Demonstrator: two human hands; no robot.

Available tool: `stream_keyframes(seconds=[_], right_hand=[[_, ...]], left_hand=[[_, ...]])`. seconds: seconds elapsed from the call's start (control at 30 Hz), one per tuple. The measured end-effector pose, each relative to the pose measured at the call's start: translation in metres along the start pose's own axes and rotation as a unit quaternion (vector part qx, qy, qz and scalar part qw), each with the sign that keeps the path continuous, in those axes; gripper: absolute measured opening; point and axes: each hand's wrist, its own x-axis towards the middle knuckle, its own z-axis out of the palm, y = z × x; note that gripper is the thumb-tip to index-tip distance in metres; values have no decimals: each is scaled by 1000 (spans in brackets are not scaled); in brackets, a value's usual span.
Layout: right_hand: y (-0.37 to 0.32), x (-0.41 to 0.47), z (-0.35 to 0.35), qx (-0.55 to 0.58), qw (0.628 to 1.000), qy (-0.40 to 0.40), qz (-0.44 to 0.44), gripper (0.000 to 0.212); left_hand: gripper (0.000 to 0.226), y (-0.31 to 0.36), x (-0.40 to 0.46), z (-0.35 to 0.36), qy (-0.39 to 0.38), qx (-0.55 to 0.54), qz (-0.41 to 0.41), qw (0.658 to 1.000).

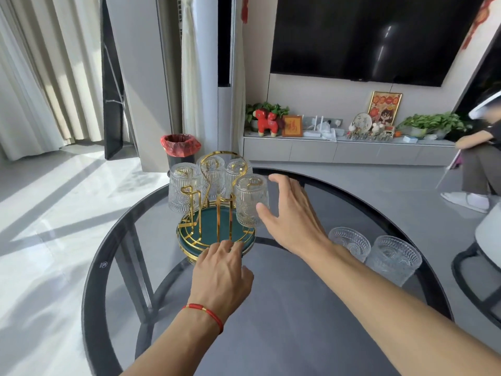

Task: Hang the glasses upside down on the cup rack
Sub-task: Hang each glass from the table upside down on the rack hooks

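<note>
The cup rack (217, 241) has gold wire arms and a round green base, and stands on the far left part of the glass table. Several ribbed clear glasses hang upside down on its arms. The front right hung glass (248, 200) is closest to me. My right hand (290, 213) is spread just to the right of this glass, thumb at its side and fingers apart. The fingertips of my left hand (221, 270) rest on the front rim of the rack's base, thumb held apart. Two more glasses (349, 242) (394, 260) stand upright on the table at the right.
The round dark glass table (298, 321) has a black rim and legs showing through it. A bin with a red liner (180, 147) stands on the floor behind the rack. A seated person (479, 156) is at the far right, with a chair (485, 251) nearer.
</note>
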Motion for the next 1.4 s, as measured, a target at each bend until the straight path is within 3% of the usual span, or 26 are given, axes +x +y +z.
stream_keyframes(seconds=[0.13, 0.23, 0.37, 0.6, 0.7, 0.87, 1.03, 1.17, 1.27, 1.33, 1.4], right_hand=[[31, -60, -24, 47, 998, 32, 15, 48], [60, -94, -40, 79, 991, 97, 43, 39], [87, -104, -56, 125, 973, 156, 113, 34], [105, -101, -73, 156, 963, 169, 141, 34], [107, -100, -75, 154, 962, 171, 146, 34], [100, -99, -72, 162, 964, 156, 145, 34], [95, -100, -69, 177, 969, 120, 126, 29], [85, -103, -57, 236, 961, 63, 128, 25], [71, -103, -41, 319, 921, -89, 206, 33], [59, -105, -30, 437, 848, -170, 248, 39], [51, -103, -21, 564, 759, -162, 282, 45]], left_hand=[[50, 32, -9, 2, 27, -107, 54, 992], [51, 54, -14, 8, 0, -205, 91, 975], [70, 91, -7, 16, -34, -313, 82, 946], [109, 147, 37, 30, -100, -330, 65, 936], [106, 158, 46, 39, -104, -311, 56, 943], [84, 156, 44, 40, -54, -338, 6, 940], [78, 131, 20, 25, -20, -338, 1, 941], [78, 85, -8, 3, 3, -442, -70, 894], [79, 59, -15, -13, -3, -519, -113, 847], [76, 49, -15, -21, -2, -543, -113, 832], [72, 39, -14, -27, 2, -552, -100, 828]])
